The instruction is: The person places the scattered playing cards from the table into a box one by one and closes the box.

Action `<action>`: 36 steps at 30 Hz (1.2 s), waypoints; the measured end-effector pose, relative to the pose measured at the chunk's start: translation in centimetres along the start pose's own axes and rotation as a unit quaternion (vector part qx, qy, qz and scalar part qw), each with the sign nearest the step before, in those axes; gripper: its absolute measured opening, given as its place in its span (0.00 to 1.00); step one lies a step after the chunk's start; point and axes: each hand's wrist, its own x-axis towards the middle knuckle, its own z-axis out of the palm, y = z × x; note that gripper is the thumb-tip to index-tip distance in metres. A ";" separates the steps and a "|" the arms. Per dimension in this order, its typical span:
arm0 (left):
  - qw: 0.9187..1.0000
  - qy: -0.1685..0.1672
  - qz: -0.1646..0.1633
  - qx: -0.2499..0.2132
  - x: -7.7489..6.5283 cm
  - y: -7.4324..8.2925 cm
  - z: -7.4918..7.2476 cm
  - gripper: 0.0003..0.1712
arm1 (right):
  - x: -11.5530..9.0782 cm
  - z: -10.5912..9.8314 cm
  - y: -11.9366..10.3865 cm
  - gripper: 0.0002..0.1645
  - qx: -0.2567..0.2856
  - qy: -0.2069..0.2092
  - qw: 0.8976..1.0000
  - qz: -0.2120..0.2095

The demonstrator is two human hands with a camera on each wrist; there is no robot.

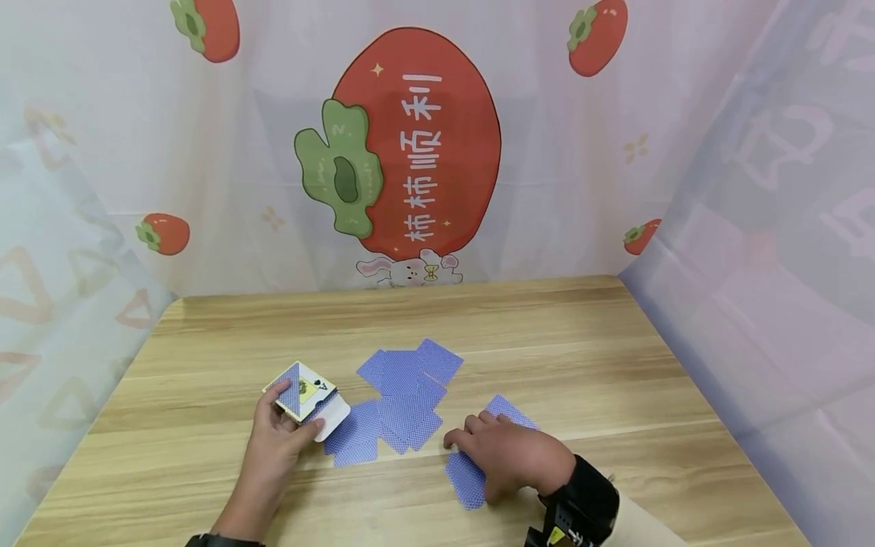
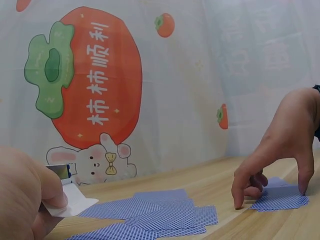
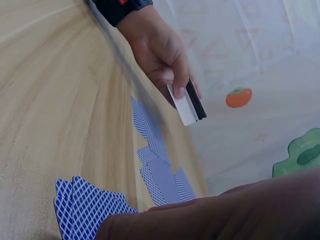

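Observation:
My left hand [image 1: 276,441] grips a playing card box [image 1: 309,389] with an ace of spades design, raised over the left part of the table. Its white flap [image 1: 333,416] stands out from the open end, beside my thumb. On the right, my right hand [image 1: 509,452] arches over a small pile of blue-patterned playing cards [image 1: 467,482]. The left wrist view shows its thumb at one edge of these cards [image 2: 281,200] and a fingertip down on the wood at the other side. The palm hides part of the pile in the head view.
Between the hands, several more face-down cards [image 1: 403,395] lie spread and overlapping, some reaching close beneath the box. The wooden table [image 1: 588,342] ends at a fabric backdrop [image 1: 547,190] with persimmon prints, and fabric walls stand along both sides.

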 end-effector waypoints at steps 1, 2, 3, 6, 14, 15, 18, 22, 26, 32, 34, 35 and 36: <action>1.000 -0.001 -0.001 0.001 0.0 0.1 0.0 0.56 | 0.0 0.0 0.0 0.48 0.001 -0.005 1.000 0.003; 1.000 -0.001 -0.002 0.000 0.0 0.1 0.0 0.56 | 0.1 0.0 -0.1 0.48 0.004 -0.009 1.000 0.005; 1.000 0.000 -0.003 0.001 0.0 0.1 0.0 0.56 | 0.1 0.0 -0.1 0.49 0.010 -0.011 1.000 0.008; 1.000 0.003 -0.012 0.002 -0.1 0.2 0.0 0.57 | 0.1 0.0 -0.2 0.47 0.032 -0.010 0.999 0.009; 1.000 0.002 0.005 -0.016 -0.3 0.3 0.4 0.56 | 0.7 -0.2 -0.8 0.19 0.081 0.037 0.995 -0.033; 1.000 0.001 0.009 -0.020 -0.3 0.3 0.4 0.56 | 0.9 -0.3 -0.8 0.15 0.086 0.051 0.994 -0.042; 0.999 -0.001 0.018 -0.027 -0.4 0.4 0.6 0.57 | 1.6 -0.5 -0.8 0.07 0.115 0.091 0.987 -0.059; 0.999 -0.005 0.028 -0.035 -0.7 0.6 0.8 0.57 | 2.6 -1.0 -0.7 0.05 0.199 0.114 0.972 -0.056; 0.999 -0.009 0.036 -0.037 -1.0 0.9 1.1 0.57 | 3.5 -1.3 -1.1 0.04 0.298 0.116 0.946 -0.057; 0.999 -0.006 0.046 -0.026 -1.5 1.8 1.7 0.57 | 4.7 -1.3 -2.8 0.10 0.506 0.090 0.856 -0.059; 0.998 -0.006 0.051 -0.022 -1.7 2.0 1.9 0.57 | 5.1 -1.2 -3.4 0.12 0.554 0.083 0.827 -0.057; 0.998 -0.008 0.053 -0.020 -1.8 2.1 2.0 0.57 | 5.3 -1.2 -3.7 0.13 0.567 0.081 0.818 -0.054; 0.998 -0.011 0.056 -0.020 -1.8 2.2 2.1 0.57 | 5.4 -1.1 -3.9 0.14 0.580 0.079 0.809 -0.052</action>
